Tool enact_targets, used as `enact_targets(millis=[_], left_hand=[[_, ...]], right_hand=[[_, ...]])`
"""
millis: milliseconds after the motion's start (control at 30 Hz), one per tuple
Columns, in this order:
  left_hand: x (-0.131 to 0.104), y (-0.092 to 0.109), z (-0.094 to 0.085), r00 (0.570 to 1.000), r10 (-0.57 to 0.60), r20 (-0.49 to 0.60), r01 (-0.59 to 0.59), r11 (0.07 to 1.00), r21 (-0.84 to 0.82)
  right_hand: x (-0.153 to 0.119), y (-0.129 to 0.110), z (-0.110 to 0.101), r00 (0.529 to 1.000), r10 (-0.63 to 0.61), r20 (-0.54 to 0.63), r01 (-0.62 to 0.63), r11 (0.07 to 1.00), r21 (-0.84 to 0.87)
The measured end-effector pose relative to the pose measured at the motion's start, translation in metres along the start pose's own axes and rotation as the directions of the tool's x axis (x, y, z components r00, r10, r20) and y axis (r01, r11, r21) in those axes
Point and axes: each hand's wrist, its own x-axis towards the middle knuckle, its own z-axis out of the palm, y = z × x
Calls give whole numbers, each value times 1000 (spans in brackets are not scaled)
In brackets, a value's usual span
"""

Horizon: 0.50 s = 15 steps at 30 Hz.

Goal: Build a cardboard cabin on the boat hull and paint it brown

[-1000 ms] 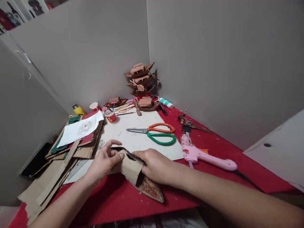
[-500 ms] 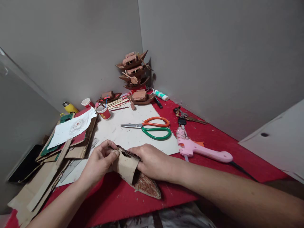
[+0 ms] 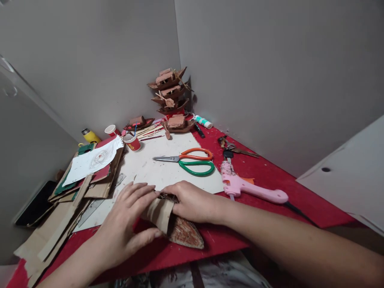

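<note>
A brown, rough-textured model boat [image 3: 186, 233] lies tilted at the front of the table, its pointed end toward me. Bent over its middle is a piece of tan cardboard [image 3: 160, 213]. My right hand [image 3: 192, 202] grips the boat's far side, with the fingertips partly hidden behind the cardboard. Over the boat's left part my left hand [image 3: 132, 218] spreads, fingers stretched out and thumb apart, close to the cardboard; I cannot tell whether it touches. Beyond the hands lie scissors [image 3: 179, 159] with one orange and one green handle.
On the right rests a pink glue gun [image 3: 255, 190] with a black cord. Cardboard pieces [image 3: 57, 236] and a paper sheet with a drawing [image 3: 94, 160] are piled left. Paper cups [image 3: 132, 143], thin sticks [image 3: 150, 131] and finished model boats [image 3: 169, 92] stand at the back.
My left hand has let go of its pinch on the cardboard's edge and opened out over the boat's left side. My right hand keeps its hold on the boat.
</note>
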Motion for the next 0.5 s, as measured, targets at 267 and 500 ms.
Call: enact_targets(millis=[267, 500], left_hand=[[-12, -9, 0, 996, -3, 87, 4, 1000, -7], [-9, -8, 5, 987, 3, 158, 0, 1000, -22]], right_hand=[[0, 3, -5, 996, -16, 89, 11, 998, 55], [0, 2, -2, 986, -46, 161, 36, 997, 66]])
